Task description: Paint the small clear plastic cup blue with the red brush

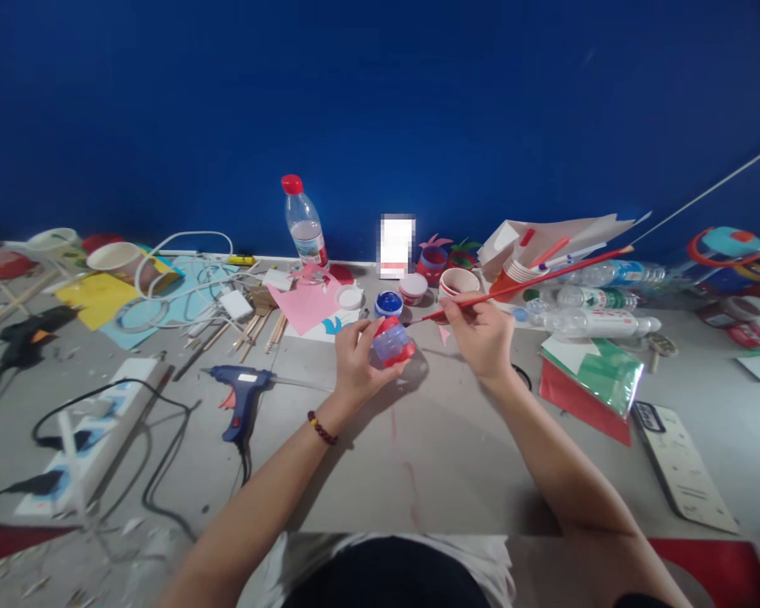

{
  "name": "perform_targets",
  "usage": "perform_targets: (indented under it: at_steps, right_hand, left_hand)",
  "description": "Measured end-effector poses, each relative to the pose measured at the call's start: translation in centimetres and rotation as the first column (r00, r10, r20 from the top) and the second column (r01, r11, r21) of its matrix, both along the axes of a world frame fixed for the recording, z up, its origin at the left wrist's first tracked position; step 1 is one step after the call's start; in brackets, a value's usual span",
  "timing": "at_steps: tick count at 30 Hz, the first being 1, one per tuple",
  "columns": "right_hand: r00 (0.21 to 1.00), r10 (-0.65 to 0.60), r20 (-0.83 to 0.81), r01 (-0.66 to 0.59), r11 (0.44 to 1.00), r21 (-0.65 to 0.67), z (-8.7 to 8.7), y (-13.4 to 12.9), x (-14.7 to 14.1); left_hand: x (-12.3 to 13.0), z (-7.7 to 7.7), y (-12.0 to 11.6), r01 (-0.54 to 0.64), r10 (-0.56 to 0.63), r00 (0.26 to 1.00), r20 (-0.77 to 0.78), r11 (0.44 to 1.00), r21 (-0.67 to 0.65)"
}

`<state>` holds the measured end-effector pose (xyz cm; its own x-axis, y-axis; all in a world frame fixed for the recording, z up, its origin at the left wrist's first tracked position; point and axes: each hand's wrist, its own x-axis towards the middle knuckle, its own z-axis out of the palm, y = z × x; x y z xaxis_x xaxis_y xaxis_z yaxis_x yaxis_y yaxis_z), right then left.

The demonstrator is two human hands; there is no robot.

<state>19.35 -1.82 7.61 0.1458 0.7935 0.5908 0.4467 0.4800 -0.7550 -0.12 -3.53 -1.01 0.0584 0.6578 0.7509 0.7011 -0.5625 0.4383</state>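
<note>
My left hand (pixel 359 361) is closed around a small cup (pixel 391 344), bluish in the middle with red at both ends, tilted above the table. A long red paintbrush (pixel 545 274) is pinched in my right hand (pixel 483 336); its tip is beside the cup's upper right edge. Just behind the cup stands an open jar of blue paint (pixel 389 304), with a pinkish-lidded jar (pixel 412 289) to its right. A paper cup (pixel 459 285) is partly covered by my right hand and the brush.
At left lie a blue glue gun (pixel 244 397), a white power strip (pixel 95 443) and cables. A red-capped bottle (pixel 305 224) stands behind pink paper (pixel 307 300). Plastic bottles (pixel 601 323), green paper (pixel 605 376) and a phone (pixel 684 464) are at right.
</note>
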Motion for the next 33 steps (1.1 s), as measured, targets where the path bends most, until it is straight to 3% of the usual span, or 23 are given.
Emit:
perform_targets:
  at_steps: [9,16,24,28,33]
  right_hand:
    - [0.988,0.085,-0.131,-0.095,0.993,-0.068,0.0,-1.1,-1.0]
    - [0.996,0.071,-0.061,-0.074,0.996,-0.045,0.5,-1.4,-1.9]
    - [0.996,-0.028,0.089,0.018,0.994,0.111,0.7,-1.1,-0.9]
    - [0.998,-0.032,0.063,0.027,0.996,0.083,0.6,-1.1,-0.8]
    - [0.997,0.045,0.059,-0.048,0.998,0.046,-0.1,-1.6,-1.3]
  left_hand:
    - [0.0,-0.2,0.0,-0.001,0.001,1.0,-0.017,1.0,-0.013]
    - [0.0,-0.6,0.1,-0.011,0.01,0.999,-0.033,1.0,-0.025]
    - [-0.1,-0.3,0.1,-0.033,0.033,0.999,-0.032,0.999,-0.005]
    - [0.0,-0.2,0.2,-0.024,0.024,0.999,-0.023,1.0,0.001]
    - [0.0,-0.3,0.1,-0.031,0.032,0.998,-0.049,0.999,0.021]
